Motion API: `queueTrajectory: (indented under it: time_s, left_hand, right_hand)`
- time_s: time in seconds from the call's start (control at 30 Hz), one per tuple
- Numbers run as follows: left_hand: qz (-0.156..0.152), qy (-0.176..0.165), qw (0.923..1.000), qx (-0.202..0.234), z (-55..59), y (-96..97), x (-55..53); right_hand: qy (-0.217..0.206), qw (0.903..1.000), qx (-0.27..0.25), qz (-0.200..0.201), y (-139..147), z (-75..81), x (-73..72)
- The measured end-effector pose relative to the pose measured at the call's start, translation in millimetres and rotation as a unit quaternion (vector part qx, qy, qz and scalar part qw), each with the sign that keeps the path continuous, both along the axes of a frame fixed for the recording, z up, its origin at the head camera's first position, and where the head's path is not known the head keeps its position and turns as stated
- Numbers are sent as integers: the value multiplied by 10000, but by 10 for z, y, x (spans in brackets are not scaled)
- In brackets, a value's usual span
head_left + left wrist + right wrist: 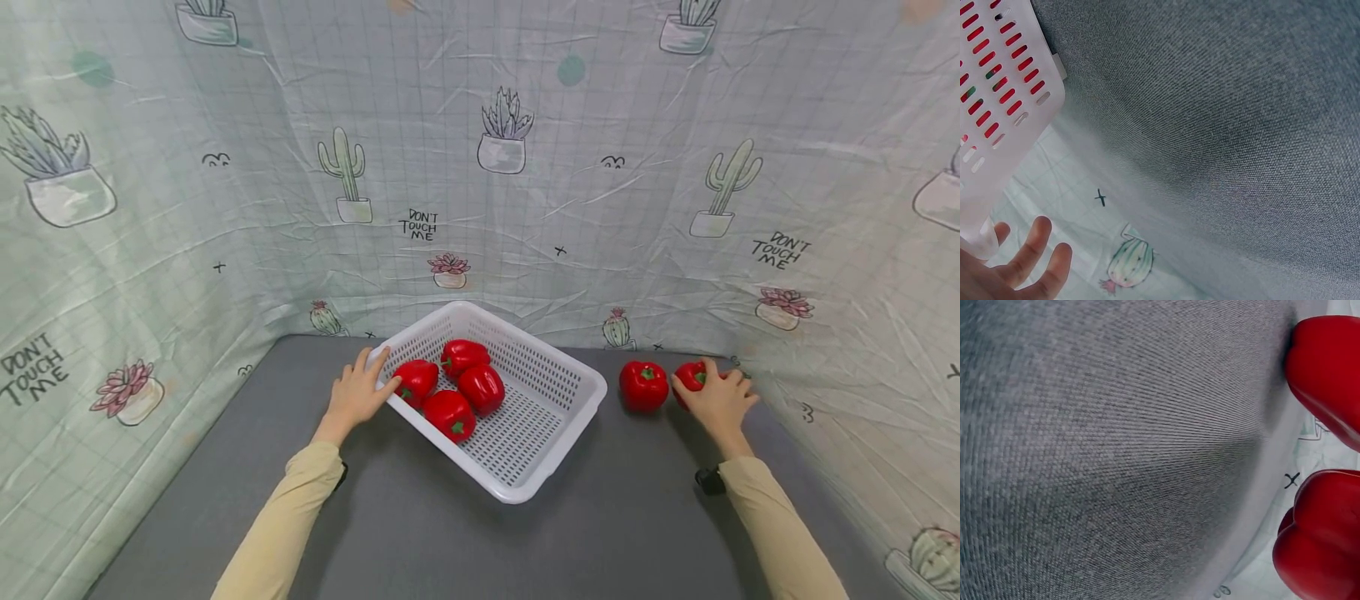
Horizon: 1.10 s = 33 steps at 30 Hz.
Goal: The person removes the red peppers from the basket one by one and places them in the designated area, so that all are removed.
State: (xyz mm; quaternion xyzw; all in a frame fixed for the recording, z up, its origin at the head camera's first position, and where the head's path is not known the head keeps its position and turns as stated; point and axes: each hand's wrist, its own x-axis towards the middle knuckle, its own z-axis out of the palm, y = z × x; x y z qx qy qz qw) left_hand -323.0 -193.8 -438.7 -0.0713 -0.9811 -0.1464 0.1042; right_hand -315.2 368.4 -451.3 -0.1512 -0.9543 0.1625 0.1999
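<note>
My left hand (354, 397) grips the left corner of a white perforated plastic basket (517, 493), thumb over the rim. In the left wrist view, its fingers (1034, 242) spread outside the basket wall (1051, 107). Several red bell peppers (481, 389) lie together in the basket's left part. Farther right, my right hand (718, 407) grips a red bell pepper (691, 374) from above and partly covers it. Another red bell pepper (642, 386) stands on the table just left of that hand. Both peppers appear in the right wrist view, the gripped one (1319, 537) lower; the hand is out of that view.
A dark grey cloth-covered table (600, 533) lies under everything. Behind it and at both sides hangs a pale curtain (570, 183) printed with cacti. The basket sits turned at an angle, between the left hand and the loose peppers.
</note>
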Motion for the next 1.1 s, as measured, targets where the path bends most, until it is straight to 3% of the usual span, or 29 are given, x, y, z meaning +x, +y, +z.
queueTrajectory:
  time_s: [0.4, 0.83, 1.1]
  left_hand:
    - [-15, 10, 10000, 4, 9, 0, -3]
    - [13, -31, 10000, -1, -3, 6, 8]
    - [15, -68, 10000, -41, 18, -13, 10]
  right_hand:
    - [-294, 9994, 67, 138, 17, -79, -33]
    - [-353, 9980, 121, 501, 24, -169, 44]
    - [-1042, 9903, 70, 922, 93, -115, 78]
